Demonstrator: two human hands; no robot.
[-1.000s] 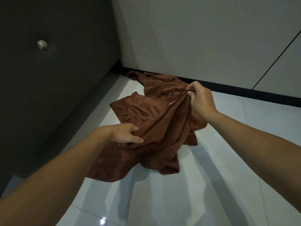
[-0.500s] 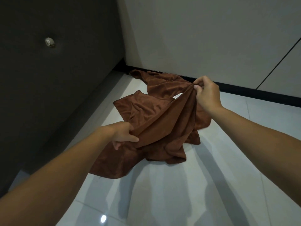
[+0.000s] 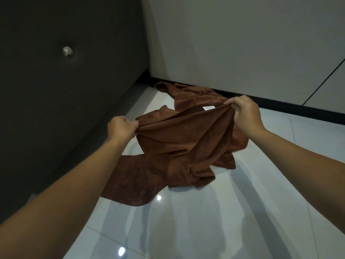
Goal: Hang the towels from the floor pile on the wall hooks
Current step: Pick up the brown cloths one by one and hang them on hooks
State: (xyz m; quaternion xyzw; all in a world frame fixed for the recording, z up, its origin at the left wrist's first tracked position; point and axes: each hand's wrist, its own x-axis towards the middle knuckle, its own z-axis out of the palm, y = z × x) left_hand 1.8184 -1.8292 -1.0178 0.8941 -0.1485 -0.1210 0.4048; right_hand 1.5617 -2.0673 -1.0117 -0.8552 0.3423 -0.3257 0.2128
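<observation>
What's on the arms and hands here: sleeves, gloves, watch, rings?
Nothing worn that shows. The left forearm and right forearm are bare up to the frame edge, with no sleeve or cuff in view. The left hand and right hand are ungloved. No watch, band or ring is visible, and there are no markings; fingers hidden in the cloth can't be checked.

Plush brown cloth towel (image 3: pixel 179 139), glossy tiled floor (image 3: pixel 224 212), seemingly metal hook (image 3: pixel 67 51)
</observation>
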